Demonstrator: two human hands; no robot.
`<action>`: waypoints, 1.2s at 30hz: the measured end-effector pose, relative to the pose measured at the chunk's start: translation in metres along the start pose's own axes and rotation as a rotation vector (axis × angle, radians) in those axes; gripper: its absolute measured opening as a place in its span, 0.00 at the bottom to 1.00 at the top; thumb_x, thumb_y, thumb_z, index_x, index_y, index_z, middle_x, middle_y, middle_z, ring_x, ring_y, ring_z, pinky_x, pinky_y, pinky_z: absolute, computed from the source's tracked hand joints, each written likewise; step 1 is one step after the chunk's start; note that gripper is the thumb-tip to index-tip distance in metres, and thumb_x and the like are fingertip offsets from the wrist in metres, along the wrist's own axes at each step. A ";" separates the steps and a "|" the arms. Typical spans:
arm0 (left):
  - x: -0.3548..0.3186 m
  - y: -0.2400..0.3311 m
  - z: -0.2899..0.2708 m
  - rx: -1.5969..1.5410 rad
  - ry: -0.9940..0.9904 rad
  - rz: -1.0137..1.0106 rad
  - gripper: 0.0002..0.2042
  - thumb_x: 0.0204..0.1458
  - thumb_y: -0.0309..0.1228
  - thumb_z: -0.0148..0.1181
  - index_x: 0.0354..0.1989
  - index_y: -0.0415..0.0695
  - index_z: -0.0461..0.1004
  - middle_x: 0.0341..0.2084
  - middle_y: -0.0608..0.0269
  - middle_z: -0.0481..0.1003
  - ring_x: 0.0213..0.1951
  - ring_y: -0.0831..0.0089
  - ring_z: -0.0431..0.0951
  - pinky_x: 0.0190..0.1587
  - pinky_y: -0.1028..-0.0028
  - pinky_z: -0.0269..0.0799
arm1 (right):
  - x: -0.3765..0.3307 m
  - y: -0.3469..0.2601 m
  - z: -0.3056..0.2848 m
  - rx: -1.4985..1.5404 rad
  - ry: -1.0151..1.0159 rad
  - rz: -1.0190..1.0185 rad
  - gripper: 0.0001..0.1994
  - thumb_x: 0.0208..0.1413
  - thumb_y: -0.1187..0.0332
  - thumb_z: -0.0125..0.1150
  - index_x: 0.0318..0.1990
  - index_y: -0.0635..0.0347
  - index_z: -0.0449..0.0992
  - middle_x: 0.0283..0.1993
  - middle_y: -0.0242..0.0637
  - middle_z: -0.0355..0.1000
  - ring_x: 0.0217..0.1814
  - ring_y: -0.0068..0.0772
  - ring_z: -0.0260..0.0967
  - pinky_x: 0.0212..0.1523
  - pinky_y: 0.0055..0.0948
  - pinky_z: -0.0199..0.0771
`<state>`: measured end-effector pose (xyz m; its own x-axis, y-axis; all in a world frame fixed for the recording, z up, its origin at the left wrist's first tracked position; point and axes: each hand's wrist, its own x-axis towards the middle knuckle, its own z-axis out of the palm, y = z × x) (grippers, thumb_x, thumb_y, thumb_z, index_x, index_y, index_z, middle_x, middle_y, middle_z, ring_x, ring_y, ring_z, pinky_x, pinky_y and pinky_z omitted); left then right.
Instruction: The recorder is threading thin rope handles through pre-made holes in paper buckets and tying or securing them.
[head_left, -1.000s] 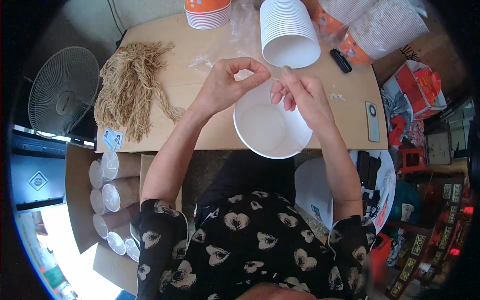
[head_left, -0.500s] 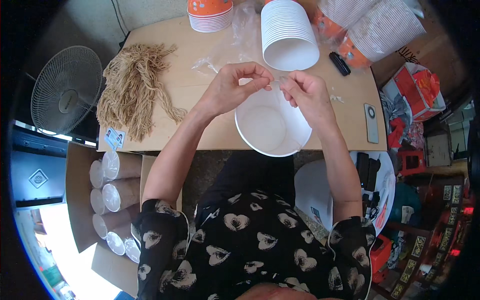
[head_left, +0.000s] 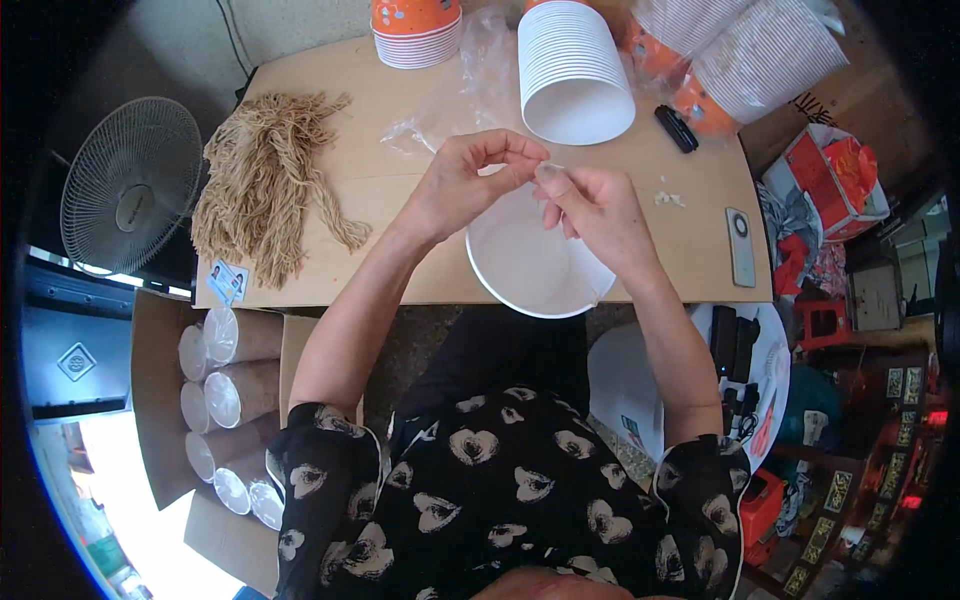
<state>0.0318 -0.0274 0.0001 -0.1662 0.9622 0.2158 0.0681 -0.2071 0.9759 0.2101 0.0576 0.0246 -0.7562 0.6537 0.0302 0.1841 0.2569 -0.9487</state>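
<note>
A large white paper tub rests at the table's front edge, its open mouth facing me. Above its far rim, my left hand and my right hand meet with thumbs and forefingers pinched together. Whatever lies between the fingertips is too small to make out. Some small white scraps lie on the table to the right of my right hand. Behind my hands, a nested stack of white tubs lies on its side, mouths toward me.
Left on the table lies a heap of tan twisted strands, with cards beside it. Orange tubs, plastic film, a black object and a phone are around. A carton holds wrapped cups; a fan stands left.
My right hand has moved left, bringing its fingertips up against my left hand's. More white scraps show on the table beside it. The left hand has barely moved.
</note>
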 end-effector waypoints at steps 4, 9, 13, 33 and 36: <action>-0.001 0.007 -0.001 0.167 0.072 0.079 0.11 0.58 0.27 0.62 0.47 0.39 0.79 0.35 0.64 0.81 0.42 0.79 0.79 0.46 0.76 0.75 | 0.005 0.010 -0.002 -0.005 0.031 -0.025 0.13 0.63 0.66 0.59 0.30 0.66 0.79 0.21 0.28 0.72 0.22 0.13 0.62 0.23 0.20 0.62; -0.001 0.005 -0.006 0.065 0.084 0.034 0.11 0.59 0.28 0.62 0.48 0.39 0.78 0.33 0.64 0.81 0.40 0.80 0.80 0.41 0.78 0.76 | 0.002 0.011 -0.004 -0.015 0.047 -0.055 0.10 0.62 0.71 0.58 0.30 0.67 0.79 0.22 0.29 0.73 0.22 0.14 0.63 0.23 0.20 0.63; 0.001 0.008 -0.004 0.065 0.040 -0.028 0.13 0.62 0.31 0.59 0.52 0.40 0.76 0.35 0.66 0.80 0.38 0.82 0.79 0.35 0.81 0.74 | 0.004 0.008 -0.004 -0.010 0.022 -0.011 0.07 0.63 0.73 0.55 0.38 0.67 0.78 0.27 0.32 0.75 0.22 0.16 0.65 0.24 0.20 0.66; 0.010 -0.003 -0.004 -0.103 0.080 -0.056 0.15 0.62 0.27 0.58 0.56 0.37 0.72 0.36 0.59 0.81 0.37 0.77 0.82 0.42 0.78 0.80 | 0.014 0.004 -0.013 0.139 0.017 0.004 0.13 0.65 0.69 0.55 0.51 0.71 0.74 0.27 0.28 0.69 0.24 0.13 0.61 0.21 0.18 0.59; 0.010 -0.001 -0.004 -0.092 0.067 -0.061 0.15 0.62 0.27 0.58 0.56 0.38 0.72 0.36 0.60 0.81 0.37 0.76 0.82 0.43 0.78 0.80 | 0.019 0.012 -0.011 0.092 0.012 -0.066 0.12 0.62 0.71 0.60 0.48 0.72 0.77 0.30 0.31 0.74 0.26 0.13 0.65 0.24 0.18 0.64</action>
<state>0.0265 -0.0179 0.0010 -0.2325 0.9602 0.1545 -0.0339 -0.1668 0.9854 0.2049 0.0807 0.0175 -0.7573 0.6459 0.0966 0.0754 0.2335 -0.9694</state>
